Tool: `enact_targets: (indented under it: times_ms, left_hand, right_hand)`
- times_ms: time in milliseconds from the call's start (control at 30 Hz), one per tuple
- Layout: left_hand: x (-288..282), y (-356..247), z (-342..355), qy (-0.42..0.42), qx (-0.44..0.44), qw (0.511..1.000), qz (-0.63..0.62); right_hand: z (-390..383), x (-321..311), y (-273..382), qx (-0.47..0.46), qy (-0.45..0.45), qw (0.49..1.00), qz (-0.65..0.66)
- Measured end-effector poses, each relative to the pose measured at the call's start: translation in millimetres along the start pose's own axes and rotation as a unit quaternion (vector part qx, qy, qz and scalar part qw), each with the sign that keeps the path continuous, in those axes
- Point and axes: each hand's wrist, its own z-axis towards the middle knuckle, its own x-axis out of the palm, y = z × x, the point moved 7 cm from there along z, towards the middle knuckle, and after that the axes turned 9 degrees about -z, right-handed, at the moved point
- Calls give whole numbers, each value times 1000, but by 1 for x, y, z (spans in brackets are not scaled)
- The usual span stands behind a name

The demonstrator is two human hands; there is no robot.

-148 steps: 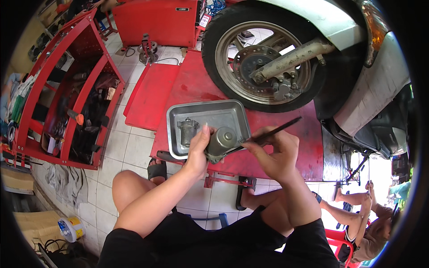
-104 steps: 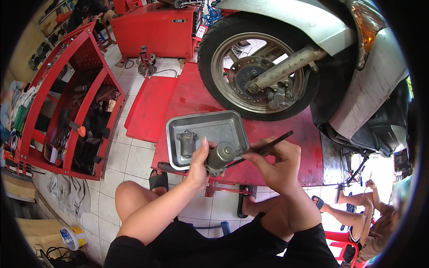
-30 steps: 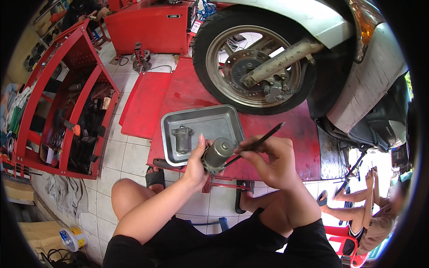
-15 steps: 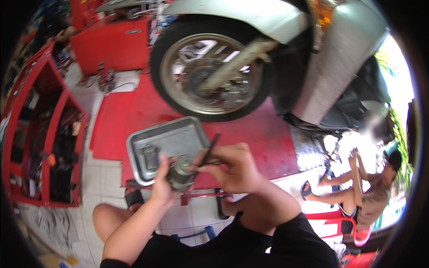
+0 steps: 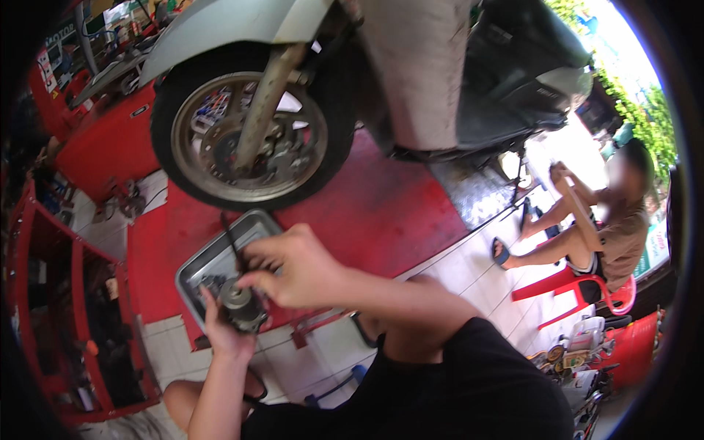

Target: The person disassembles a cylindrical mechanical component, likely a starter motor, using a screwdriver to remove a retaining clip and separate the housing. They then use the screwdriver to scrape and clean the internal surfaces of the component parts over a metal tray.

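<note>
My left hand [image 5: 226, 339] is wrapped round a small cylindrical metal motor [image 5: 240, 302], grey with a narrower round end facing up. Just above it, my right hand [image 5: 302, 270] pinches a dark, slender tool [image 5: 230, 236] whose long handle points up and away. The tool's lower end is by the motor's top, mostly hidden by my fingers; I cannot tell whether it touches. Both hands are over the near part of a silver metal tray [image 5: 192, 265], in which a greyish part lies half hidden behind my hands.
Beyond the tray stands a scooter's front wheel [image 5: 176, 158], over a red mat [image 5: 381, 191]. An open red metal frame [image 5: 77, 293] is at left, a red cabinet [image 5: 110, 150] behind it. At right a person [image 5: 623, 227] sits on a red plastic chair [image 5: 561, 286].
The view has swung to the right, so the wheel, tray and hands appear further left. Both hands keep their holds on the motor and the tool.
</note>
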Motion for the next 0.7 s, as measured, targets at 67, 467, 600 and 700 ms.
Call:
enact_targets:
  times_ms: [67,467,600,700]
  left_hand:
    - [-2,7,4,19,-5,998,63]
    - [5,0,25,65,13,995,78]
    - [18,-3,28,37,59,995,68]
    - [19,-10,32,60,70,993,72]
  right_hand:
    - [-3,-6,-10,18,2,1000,15]
    - [18,0,-19,-31,29,999,28]
    - [20,0,-13,-64,-14,997,-31]
    - [21,-3,-15,-36,-24,999,-15]
